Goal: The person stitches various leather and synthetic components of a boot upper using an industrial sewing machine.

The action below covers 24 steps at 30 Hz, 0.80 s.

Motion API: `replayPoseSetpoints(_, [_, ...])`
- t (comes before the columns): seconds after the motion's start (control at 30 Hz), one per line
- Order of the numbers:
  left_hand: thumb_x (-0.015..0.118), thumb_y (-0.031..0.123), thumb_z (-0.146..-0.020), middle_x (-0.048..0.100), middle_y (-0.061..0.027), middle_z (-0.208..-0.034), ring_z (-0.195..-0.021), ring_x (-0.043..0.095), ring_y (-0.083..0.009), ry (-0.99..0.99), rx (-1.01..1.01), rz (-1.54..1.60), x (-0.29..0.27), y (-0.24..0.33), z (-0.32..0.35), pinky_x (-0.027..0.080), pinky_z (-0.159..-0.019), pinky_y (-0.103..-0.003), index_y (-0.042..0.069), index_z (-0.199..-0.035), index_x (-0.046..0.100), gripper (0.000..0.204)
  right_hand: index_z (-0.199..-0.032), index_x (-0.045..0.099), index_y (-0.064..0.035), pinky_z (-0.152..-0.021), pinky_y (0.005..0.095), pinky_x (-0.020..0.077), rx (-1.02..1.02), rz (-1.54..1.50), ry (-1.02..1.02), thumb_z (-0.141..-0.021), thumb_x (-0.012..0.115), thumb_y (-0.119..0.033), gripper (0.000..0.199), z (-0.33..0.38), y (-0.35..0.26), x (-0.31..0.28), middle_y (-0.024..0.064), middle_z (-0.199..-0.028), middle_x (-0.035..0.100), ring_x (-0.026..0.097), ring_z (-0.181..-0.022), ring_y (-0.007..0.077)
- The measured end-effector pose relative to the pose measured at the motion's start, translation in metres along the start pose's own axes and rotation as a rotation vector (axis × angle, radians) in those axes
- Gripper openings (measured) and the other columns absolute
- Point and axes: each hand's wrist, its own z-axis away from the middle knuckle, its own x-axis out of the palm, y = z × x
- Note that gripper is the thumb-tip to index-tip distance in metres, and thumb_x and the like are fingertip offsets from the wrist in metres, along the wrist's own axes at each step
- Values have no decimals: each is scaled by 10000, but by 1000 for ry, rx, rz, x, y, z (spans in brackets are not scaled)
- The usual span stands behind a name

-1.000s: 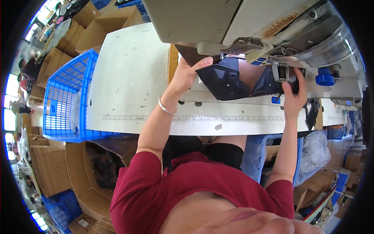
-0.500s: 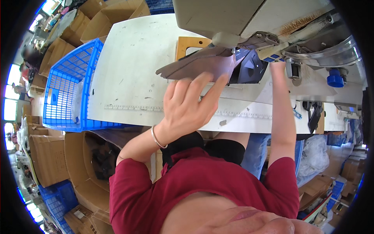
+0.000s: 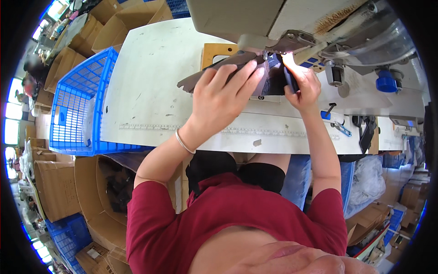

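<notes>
A dark grey-brown piece of sheet material, with a black part at its right, lies under the needle area of an industrial sewing machine. My left hand rests on the piece, its fingers stretched out and a little apart. To the right of the needle, my right hand pinches the raised black part between thumb and fingers. A bright light falls on the right fingertips. The underside of the piece is hidden.
A blue plastic crate stands at the table's left end. A ruler strip runs along the front of the white table. A blue cutter lies at the right. An open cardboard box stands below left.
My right hand has come from beside the machine head down to the black part and grips it. My left hand has moved slightly up onto the piece. The view has shifted a little.
</notes>
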Motion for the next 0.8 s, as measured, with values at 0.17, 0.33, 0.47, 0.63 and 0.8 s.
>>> replayPoseSetpoints(0.17, [609, 2, -665, 661, -34, -1065, -934, 642, -212, 35, 42, 52, 7, -6, -2, 516, -754, -296, 108, -1052, 666, 406, -690, 542, -2, -449, 334, 338, 268, -41, 333, -838, 518, -119, 190, 6, -5, 9, 97, -541, 480, 449, -447, 220])
replayPoseSetpoints(0.33, [596, -33, -657, 676, -64, -1037, -937, 662, -233, 13, -23, 98, 3, 9, -9, 536, -761, -313, 77, -1031, 665, 396, -697, 508, 5, -450, 320, 309, 487, -175, 258, -877, 486, -150, 239, 2, -2, 2, 89, -549, 459, 413, -458, 172])
replayPoseSetpoints(0.47, [596, 40, -697, 675, -46, -1024, -921, 657, -222, 69, -3, 52, 12, 2, -2, 534, -745, -309, 87, -1003, 663, 317, -704, 511, 0, -456, 309, 308, 453, -196, 307, -870, 493, -138, 217, -2, -8, 6, 76, -545, 455, 408, -466, 170])
replayPoseSetpoints(0.63, [605, 114, -727, 672, -23, -1014, -905, 650, -199, 90, 50, 126, 14, -11, -3, 529, -732, -302, 105, -989, 657, 267, -967, 671, -63, -792, 370, 475, 276, -33, 21, -667, 762, -297, 392, -15, -14, -8, 148, -978, 626, 594, -891, 299])
replayPoseSetpoints(0.8, [585, -33, -666, 687, -64, -973, -901, 670, -228, 63, -38, 187, 7, -3, -7, 532, -726, -305, 86, -991, 678, 358, -1003, 625, 17, -842, 369, 453, 307, 90, -516, -663, 735, -341, 505, -27, -6, -18, 153, -1020, 645, 594, -940, 307])
